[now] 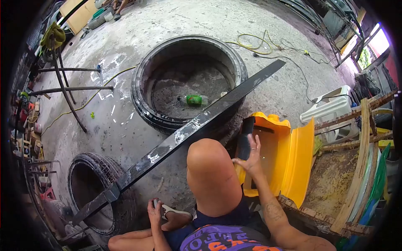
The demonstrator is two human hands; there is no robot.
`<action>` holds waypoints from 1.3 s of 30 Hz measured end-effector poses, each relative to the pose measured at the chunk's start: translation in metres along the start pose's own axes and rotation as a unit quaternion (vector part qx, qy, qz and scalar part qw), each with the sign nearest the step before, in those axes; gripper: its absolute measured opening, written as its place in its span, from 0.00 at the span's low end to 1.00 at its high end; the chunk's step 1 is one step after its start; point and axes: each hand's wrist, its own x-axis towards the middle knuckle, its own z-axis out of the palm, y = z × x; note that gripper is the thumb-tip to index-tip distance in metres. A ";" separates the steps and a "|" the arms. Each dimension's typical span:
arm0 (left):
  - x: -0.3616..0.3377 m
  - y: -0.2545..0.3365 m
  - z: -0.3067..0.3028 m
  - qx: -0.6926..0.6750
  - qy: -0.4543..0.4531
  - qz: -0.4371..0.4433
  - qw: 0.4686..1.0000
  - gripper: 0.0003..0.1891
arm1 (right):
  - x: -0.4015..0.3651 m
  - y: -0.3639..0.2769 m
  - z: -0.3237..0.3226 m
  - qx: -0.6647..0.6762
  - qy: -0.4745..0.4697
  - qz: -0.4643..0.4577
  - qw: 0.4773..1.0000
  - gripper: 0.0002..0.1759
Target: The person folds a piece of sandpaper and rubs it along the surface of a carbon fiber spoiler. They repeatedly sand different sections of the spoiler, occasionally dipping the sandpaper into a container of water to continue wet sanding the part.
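My right hand (pixel 251 161), thumb and fingers apart, is over the near edge of a yellow plastic body panel (pixel 276 146), beside a flat black piece (pixel 245 136) along that edge. My left hand (pixel 154 212) is low beside my leg, with its fingers closed around a small greyish object (pixel 155 203) too small to name. A long black strip with a carbon-weave pattern and whitish patches (pixel 197 124) lies slanted in front of my knee. It rests across a large tire (pixel 140 100) and a smaller tire (pixel 79 167).
A green-labelled bottle (pixel 194 100) lies inside the large tire. To the right are a white plastic stool (pixel 328 111) and a rusty wood-edged frame (pixel 335 175). A metal stand (pixel 69 88) is at left. Yellow cable (pixel 255 46) crosses the concrete floor. Part of a person shows far back.
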 end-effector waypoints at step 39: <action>0.006 -0.012 -0.004 -0.042 -0.014 0.001 0.999 0.14 | 0.009 0.035 -0.052 -0.017 -0.034 -0.098 0.994 0.09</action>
